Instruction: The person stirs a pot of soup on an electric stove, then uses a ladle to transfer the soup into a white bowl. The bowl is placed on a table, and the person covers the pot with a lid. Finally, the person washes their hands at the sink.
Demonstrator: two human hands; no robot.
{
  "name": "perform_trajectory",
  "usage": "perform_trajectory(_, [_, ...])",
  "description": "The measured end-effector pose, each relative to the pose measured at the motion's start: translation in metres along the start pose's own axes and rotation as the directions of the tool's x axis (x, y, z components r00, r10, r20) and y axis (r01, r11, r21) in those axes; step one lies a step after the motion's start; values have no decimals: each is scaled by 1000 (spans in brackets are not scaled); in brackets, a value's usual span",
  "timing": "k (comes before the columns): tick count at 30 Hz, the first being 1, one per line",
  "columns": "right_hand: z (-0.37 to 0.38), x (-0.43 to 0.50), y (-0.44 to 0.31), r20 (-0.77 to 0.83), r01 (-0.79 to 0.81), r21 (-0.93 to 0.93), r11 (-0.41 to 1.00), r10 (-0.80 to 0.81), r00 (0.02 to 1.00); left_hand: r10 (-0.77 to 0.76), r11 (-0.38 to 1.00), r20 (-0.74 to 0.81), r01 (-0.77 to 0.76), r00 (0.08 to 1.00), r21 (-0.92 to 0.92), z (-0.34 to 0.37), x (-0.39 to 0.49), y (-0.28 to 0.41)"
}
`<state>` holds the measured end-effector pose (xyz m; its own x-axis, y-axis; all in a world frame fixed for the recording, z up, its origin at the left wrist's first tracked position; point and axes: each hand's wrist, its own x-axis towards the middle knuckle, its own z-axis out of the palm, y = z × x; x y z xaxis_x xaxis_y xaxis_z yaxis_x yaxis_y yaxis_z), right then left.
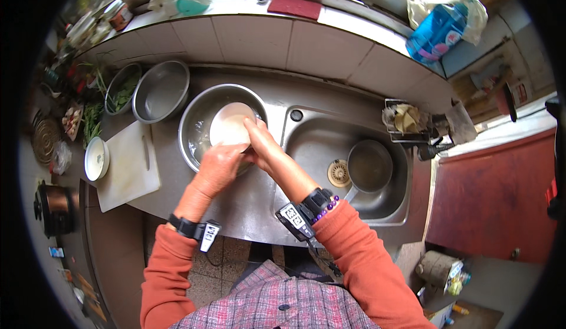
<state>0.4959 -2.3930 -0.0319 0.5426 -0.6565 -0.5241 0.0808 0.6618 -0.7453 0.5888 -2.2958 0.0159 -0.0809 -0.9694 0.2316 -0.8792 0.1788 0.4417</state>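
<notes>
A large metal basin [190, 143] with water in it stands on the steel counter left of the sink. Over it, both of my hands are on a white bowl [232, 123]. My left hand [221, 167] grips the bowl's near edge. My right hand [261, 142] holds its right side, with the thumb on the white surface. The fingers of both hands are partly hidden beneath the bowl, and the two hands meet at its near right side.
Right lies the sink [309, 134] with a metal saucepan [370, 166]. A white cutting board [130, 170], a small white bowl [97, 158], an empty-looking metal basin [161, 91] and a basin of greens [124, 90] are left. A wire rack [407, 121] stands by the wall.
</notes>
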Motion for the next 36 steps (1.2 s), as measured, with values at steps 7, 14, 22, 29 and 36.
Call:
perform_trajectory(7, [22,3,6,-230,189,-81,979,-203,952,-149,967,-191,103,970,-232,27,1,0])
perform_trajectory(14, [11,-1,-12,128,436,-834,338,-650,749,-124,978,44,115,991,173,22,-20,-29])
perform_trajectory(22, [22,-41,-37,451,337,-890,-306,-687,569,-315,949,-294,292,902,-119,-15,-22,-30])
perform_trajectory(29, [1,-69,-28,411,452,-881,-137,-695,589,-50,998,-361,35,931,-49,-21,14,7])
perform_trajectory(36, [-87,-125,-19,13,579,-664,473,-767,642,-240,441,174,267,955,-857,34,50,44])
